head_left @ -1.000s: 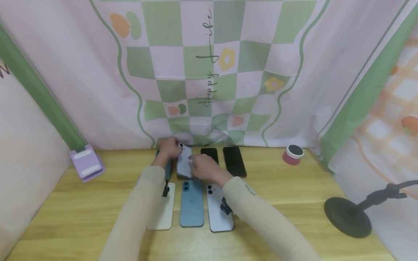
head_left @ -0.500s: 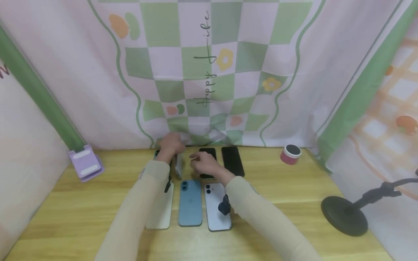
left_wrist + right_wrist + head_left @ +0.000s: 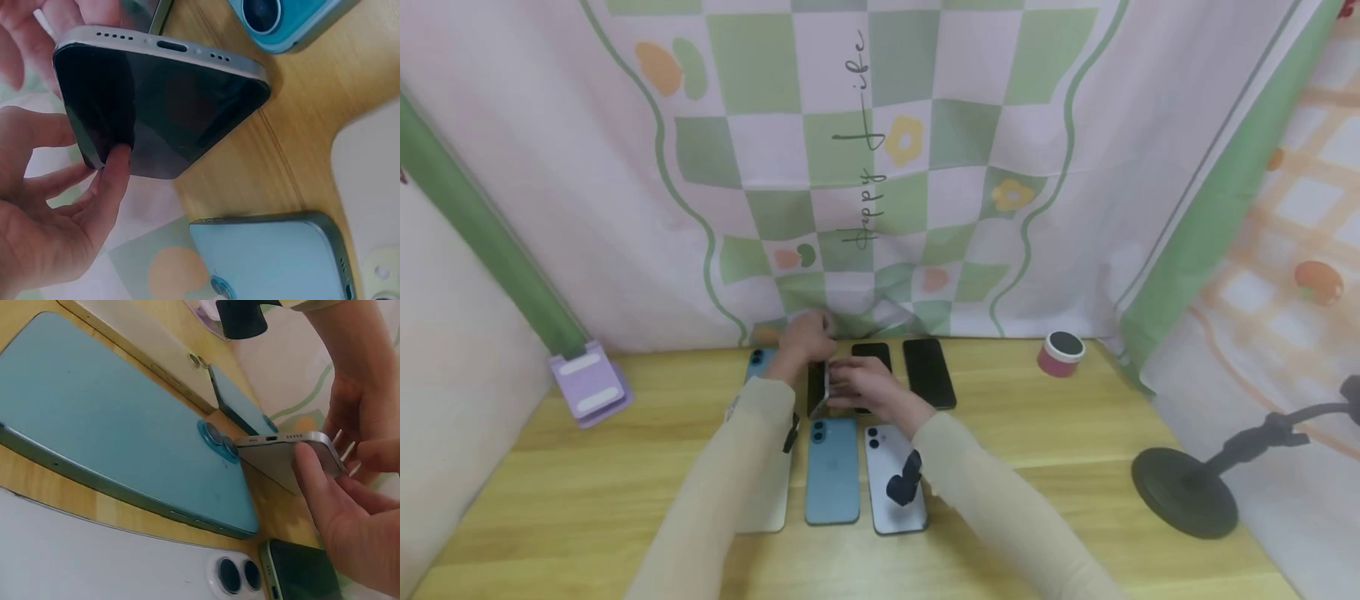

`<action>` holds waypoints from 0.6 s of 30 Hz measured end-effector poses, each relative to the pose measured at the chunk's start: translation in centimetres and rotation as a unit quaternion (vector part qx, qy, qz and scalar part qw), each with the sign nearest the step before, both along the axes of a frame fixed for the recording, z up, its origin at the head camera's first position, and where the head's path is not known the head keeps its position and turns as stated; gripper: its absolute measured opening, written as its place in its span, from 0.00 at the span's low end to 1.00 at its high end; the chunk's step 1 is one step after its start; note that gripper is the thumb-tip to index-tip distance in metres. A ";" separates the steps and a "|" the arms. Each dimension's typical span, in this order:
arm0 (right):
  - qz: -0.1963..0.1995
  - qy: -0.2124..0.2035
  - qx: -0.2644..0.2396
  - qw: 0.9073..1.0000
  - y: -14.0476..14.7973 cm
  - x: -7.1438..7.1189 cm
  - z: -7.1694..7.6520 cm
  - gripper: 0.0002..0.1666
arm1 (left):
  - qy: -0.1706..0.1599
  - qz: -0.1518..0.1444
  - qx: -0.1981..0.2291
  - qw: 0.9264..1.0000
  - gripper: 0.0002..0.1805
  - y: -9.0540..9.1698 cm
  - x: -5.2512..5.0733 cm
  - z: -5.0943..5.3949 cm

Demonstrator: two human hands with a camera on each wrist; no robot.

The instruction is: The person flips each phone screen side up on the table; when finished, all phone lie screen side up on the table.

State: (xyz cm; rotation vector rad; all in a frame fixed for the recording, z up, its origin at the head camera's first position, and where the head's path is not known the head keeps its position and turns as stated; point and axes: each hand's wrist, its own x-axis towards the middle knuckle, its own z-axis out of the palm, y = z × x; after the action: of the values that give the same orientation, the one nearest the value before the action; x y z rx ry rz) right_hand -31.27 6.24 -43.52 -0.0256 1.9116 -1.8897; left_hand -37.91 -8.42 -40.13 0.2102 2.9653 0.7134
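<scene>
A smartphone [image 3: 817,390] stands tilted on edge at the back of the desk, black screen facing left and port end toward the near side. My left hand [image 3: 807,337] holds its far end; in the left wrist view, a finger of that hand lies on the screen [image 3: 169,112]. My right hand [image 3: 868,385] is at the phone's right side. In the right wrist view, its fingers [image 3: 309,465] lie against the phone near the port end, and the others are partly hidden. Just in front lies a blue phone [image 3: 832,475], back up.
A lavender phone [image 3: 887,467] and a cream phone [image 3: 772,492] flank the blue one. Another blue phone [image 3: 757,363] lies back left; two dark-screened phones, one at the far right [image 3: 929,373], lie behind. A pink jar [image 3: 1061,354], black stand [image 3: 1183,492] and purple holder [image 3: 590,383] stand around.
The phone has turned from showing its pale back to standing on edge with its screen to the left. My right hand drew away from it, then came back against its side.
</scene>
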 end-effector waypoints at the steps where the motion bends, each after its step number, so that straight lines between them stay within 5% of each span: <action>1: -0.009 0.002 0.005 1.000 -0.1 0.0 -0.1 0.26 | -0.003 0.002 0.005 1.000 0.07 0.0 0.0 0.0; 9: -0.080 0.030 0.070 0.994 -0.8 0.3 -0.5 0.27 | -0.004 0.011 0.010 1.000 0.23 0.4 0.6 -0.3; 15: -0.103 0.029 0.086 0.991 -1.0 0.1 -0.6 0.24 | -0.017 -0.017 0.081 0.996 0.21 -0.3 0.6 -0.9; 18: -0.104 0.034 0.099 0.989 -1.0 0.0 -0.8 0.24 | -0.015 -0.036 0.084 0.996 0.24 -1.3 0.6 -0.9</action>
State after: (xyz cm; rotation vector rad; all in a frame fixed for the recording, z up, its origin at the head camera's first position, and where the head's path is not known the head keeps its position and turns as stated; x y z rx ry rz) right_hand -31.32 5.26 -44.37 0.1799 2.2151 -1.8363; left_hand -37.33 -9.74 -41.00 0.3128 2.8541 0.9495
